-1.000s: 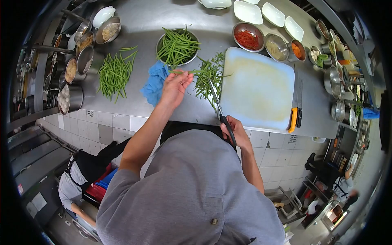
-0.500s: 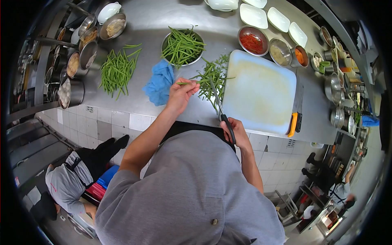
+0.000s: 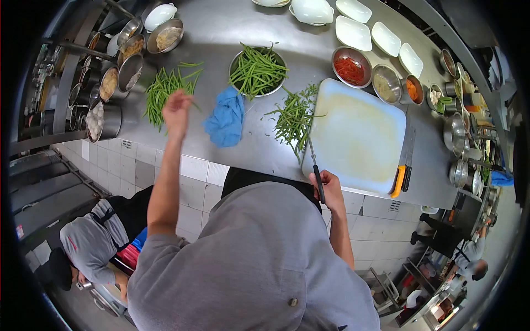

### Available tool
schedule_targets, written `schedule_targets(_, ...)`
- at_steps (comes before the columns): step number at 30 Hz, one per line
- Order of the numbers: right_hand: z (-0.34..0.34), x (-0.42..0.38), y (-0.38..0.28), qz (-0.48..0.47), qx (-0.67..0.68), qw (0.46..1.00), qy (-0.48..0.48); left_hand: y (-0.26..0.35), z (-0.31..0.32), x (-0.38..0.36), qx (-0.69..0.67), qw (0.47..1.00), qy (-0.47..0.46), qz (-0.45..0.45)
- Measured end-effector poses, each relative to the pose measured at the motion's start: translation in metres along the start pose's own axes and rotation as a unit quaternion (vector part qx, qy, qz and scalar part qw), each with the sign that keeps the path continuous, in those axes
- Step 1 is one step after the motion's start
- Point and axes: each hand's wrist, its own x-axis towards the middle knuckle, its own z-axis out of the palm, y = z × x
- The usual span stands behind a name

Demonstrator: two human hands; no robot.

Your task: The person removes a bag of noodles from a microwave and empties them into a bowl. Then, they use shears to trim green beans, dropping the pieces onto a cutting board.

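Fingers of my R hand [image 3: 331, 190] clamp black-handled steel scissors [image 3: 318, 182]; L hand [image 3: 177, 113] over loose slim green beans [image 3: 158, 91] on grey steel bench [image 3: 212, 52], can't tell if pinching. Prob. mid-trim; next move calls for a light bean pinch.

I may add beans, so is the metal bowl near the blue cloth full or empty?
Looks nearly full: green beans heap across the bowl, several poking past its rim; depth is hidden.
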Motion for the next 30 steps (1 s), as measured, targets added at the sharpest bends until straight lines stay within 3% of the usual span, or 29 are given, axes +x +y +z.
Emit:
schedule_targets(1, -0.001, 0.000, 0.001, 0.001, -0.006, 1.000, 0.005, 0.013, -0.008, 0.011, 0.098, 0.991, 0.067, 0.057)
schedule_targets(4, -0.002, 0.004, 0.000, 0.000, -0.017, 1.000, 0.011, 0.049, -0.007, 0.024, 0.147, 0.982, 0.080, 0.090)
schedule_targets(7, -0.003, 0.009, -0.001, -0.009, -0.018, 1.000, 0.008, 0.060, 0.039, 0.016, 0.102, 0.985, -0.103, 0.095)
schedule_targets(11, 0.001, 0.010, -0.011, -0.038, -0.045, 0.998, 0.020, 0.081, 0.119, -0.003, 0.250, 0.907, -0.184, 0.286)
schedule_targets(18, 0.000, 0.000, -0.014, -0.047, -0.033, 0.997, 0.043, 0.055, 0.172, 0.017, 0.408, 0.836, -0.222, 0.292)
schedule_targets(30, -0.003, -0.007, 0.003, -0.062, -0.070, 0.995, 0.036, 0.111, 0.131, -0.014, 0.270, 0.915, -0.218, 0.208)
